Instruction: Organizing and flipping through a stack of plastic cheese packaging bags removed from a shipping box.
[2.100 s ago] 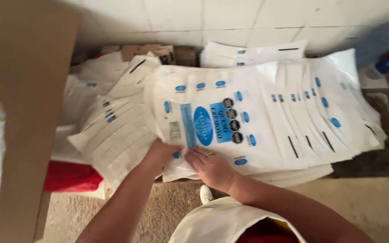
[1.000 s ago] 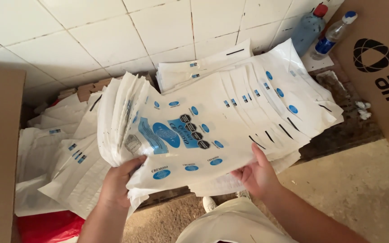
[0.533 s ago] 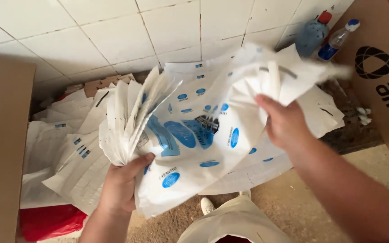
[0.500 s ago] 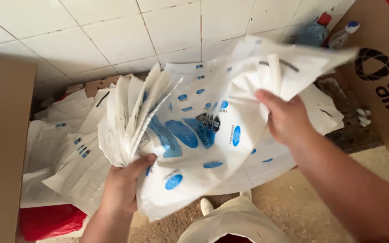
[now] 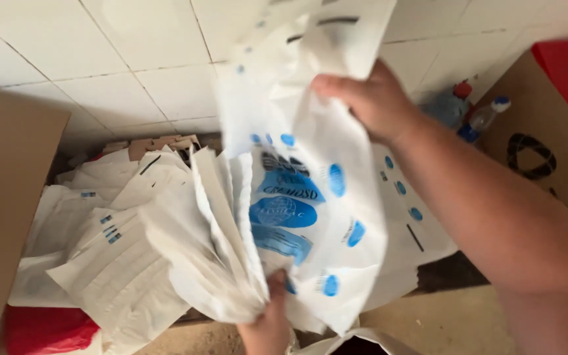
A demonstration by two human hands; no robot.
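Two hands on one bundle of white printed bags (image 5: 297, 217) — raised in front of the tiled wall (image 5: 100, 72).
Left hand (image 5: 267, 322) clamps the bundle's bottom edges; right hand (image 5: 369, 98) pinches its top sheet high. Better to peel slowly, left grip firm, so only one bag separates. Half a second ago the right hand sat lower — now it is lifted further.

Soft, even daylight with no harsh shadows or glare; motion blur smears the raised right hand (image 5: 369, 98) and sheets.
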